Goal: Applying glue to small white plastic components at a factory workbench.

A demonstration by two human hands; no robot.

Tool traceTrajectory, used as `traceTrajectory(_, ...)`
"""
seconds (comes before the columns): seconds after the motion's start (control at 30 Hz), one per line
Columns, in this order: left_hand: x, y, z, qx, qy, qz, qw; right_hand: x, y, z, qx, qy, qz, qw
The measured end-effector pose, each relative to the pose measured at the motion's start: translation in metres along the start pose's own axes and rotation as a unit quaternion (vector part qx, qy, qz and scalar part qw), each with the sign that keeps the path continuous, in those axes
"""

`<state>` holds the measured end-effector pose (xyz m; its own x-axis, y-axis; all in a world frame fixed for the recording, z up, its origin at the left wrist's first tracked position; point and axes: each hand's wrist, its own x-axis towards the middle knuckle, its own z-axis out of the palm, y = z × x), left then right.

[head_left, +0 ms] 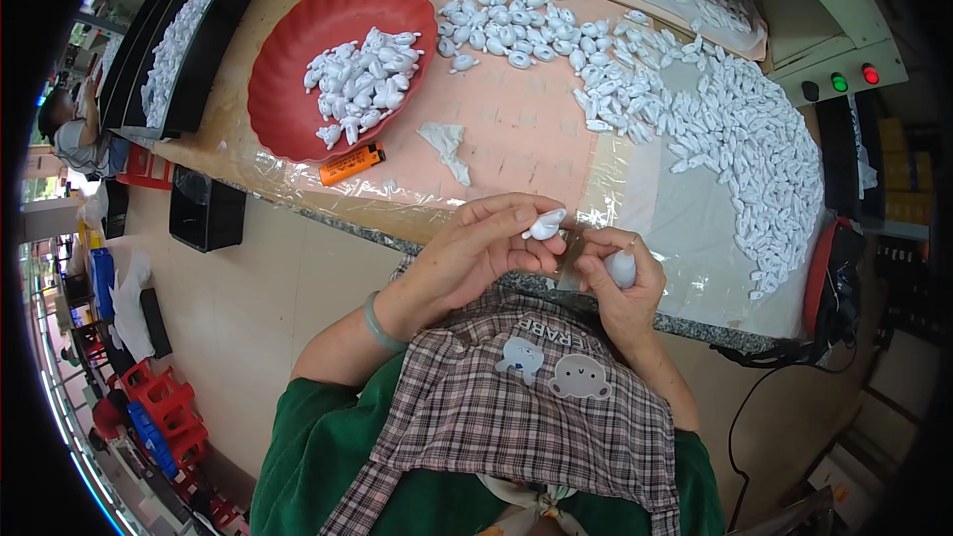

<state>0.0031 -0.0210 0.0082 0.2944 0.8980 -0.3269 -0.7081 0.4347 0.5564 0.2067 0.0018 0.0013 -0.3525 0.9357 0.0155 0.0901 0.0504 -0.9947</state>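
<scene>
My left hand (pixel 486 248) pinches a small glossy white moulded piece (pixel 545 224) between thumb and fingertips, over the table's near edge. Close beside it on the right, my right hand (pixel 627 288) is closed round a tool with a pale rounded handle (pixel 621 269); its working end is too indistinct to name. Beyond my hands, many similar white pieces (pixel 516 25) lie loose at the back of the table. A wide band of smaller-looking white pieces (pixel 759 169) curves down the right side. More white pieces are heaped in a red scalloped bowl (pixel 273 69) at the left.
A crumpled white tissue (pixel 447 149) and an orange oblong object (pixel 352 164) lie near the bowl. A machine housing with green and red buttons (pixel 840 82) stands at the back right. Black trays (pixel 189 60) of white pieces are at the far left, where another person (pixel 74 129) sits.
</scene>
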Motion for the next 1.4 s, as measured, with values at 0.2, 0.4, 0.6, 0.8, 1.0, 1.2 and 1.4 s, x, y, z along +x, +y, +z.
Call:
traceTrajectory(0.2,0.000,0.000,-0.001,-0.013,-0.006,-0.008,1.000,0.001,0.001,0.000,-0.002,0.004,0.009,1.000)
traceTrajectory(0.4,-0.002,0.002,-0.007,-0.037,-0.005,-0.015,0.999,0.004,-0.001,0.006,-0.007,0.001,0.009,1.000)
traceTrajectory(0.6,-0.018,0.013,-0.016,-0.003,0.043,0.031,0.999,0.027,0.002,0.009,-0.011,-0.010,-0.045,0.999)
traceTrajectory(0.8,-0.043,0.018,-0.046,0.041,0.128,0.159,0.978,0.064,-0.009,0.042,-0.034,-0.039,0.022,0.998)
traceTrajectory(1.0,-0.052,0.022,-0.047,0.094,0.167,0.220,0.957,0.100,-0.016,0.086,-0.180,-0.096,-0.169,0.964)
traceTrajectory(1.2,-0.052,0.021,-0.051,0.155,0.162,0.247,0.943,0.112,0.007,0.096,-0.321,-0.124,-0.208,0.916)
traceTrajectory(1.4,-0.049,0.021,-0.054,0.134,0.160,0.230,0.951,0.114,0.000,0.076,-0.140,-0.107,-0.061,0.983)
